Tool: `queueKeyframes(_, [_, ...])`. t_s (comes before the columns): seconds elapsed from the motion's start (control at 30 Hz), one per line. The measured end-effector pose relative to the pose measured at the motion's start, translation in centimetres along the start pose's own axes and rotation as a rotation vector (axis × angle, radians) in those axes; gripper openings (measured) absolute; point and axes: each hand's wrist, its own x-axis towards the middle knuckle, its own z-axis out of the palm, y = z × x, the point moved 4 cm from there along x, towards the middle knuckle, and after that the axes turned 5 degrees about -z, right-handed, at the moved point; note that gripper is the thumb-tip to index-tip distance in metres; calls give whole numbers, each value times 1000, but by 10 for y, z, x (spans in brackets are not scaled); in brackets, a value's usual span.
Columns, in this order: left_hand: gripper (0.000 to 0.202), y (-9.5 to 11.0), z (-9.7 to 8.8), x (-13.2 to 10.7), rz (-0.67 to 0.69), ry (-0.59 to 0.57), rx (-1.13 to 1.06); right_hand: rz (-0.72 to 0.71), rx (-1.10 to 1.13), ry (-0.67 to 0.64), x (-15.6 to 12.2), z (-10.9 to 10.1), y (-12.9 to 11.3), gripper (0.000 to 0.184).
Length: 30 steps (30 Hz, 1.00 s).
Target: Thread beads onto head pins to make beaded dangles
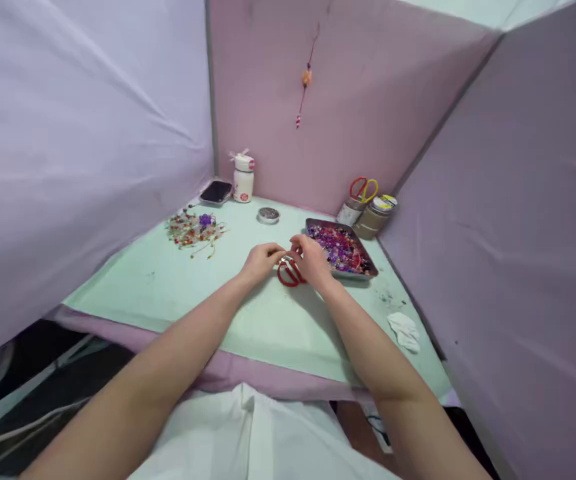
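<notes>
1. Red handles mark the scissors [289, 285], which lie on the pale green cloth [268, 327] directly below both hands' fingertips, probably put there to be within easy reach.
2. Fingers and thumb of the left hand [264, 261] come narrowly together, facing the right hand [312, 260], whose fingers are curled and also narrow. Their tips nearly meet, which suggests fine work on something small; I cannot tell whether either hand grips anything.
3. Just right of the right hand sits a tray [351, 275] of mixed purple and red beads [338, 245], seemingly placed so that hand can pick from it.
4. Well to the left of the left hand, a loose heap of beaded strings [193, 230] lies apart, perhaps to avoid tangling with the loose beads.
5. Beyond the left hand stands a small round dish [269, 215] of greyish contents, too fine to identify.
6. Farther beyond the right hand, red and yellow handles [363, 190] rise from a container, their lower ends hidden inside it.
7. Scissor blades are hard to make out under the fingers, and the right hand covers part of the handles. Both forearms run out of view at the bottom.
</notes>
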Motion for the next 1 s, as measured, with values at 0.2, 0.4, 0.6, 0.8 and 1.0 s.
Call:
queueKeyframes(0.2, [19,-2,-1,1,-14,3,-38,-68,-16,-73,3,4,-2,10])
queueKeyframes(0.4, [25,-1,-1,-1,-199,-5,-394,122,237,63,1,1,0,12])
queueKeyframes(0.6, [26,-4,-1,-1,-237,7,-563,290,409,122,1,1,5,11])
queueKeyframes(0.8, [21,-3,-3,0,-231,53,-576,291,440,89,0,5,2,11])
queueKeyframes(1.0, [16,-2,-3,-1,-286,68,-619,285,467,84,1,6,0,15])
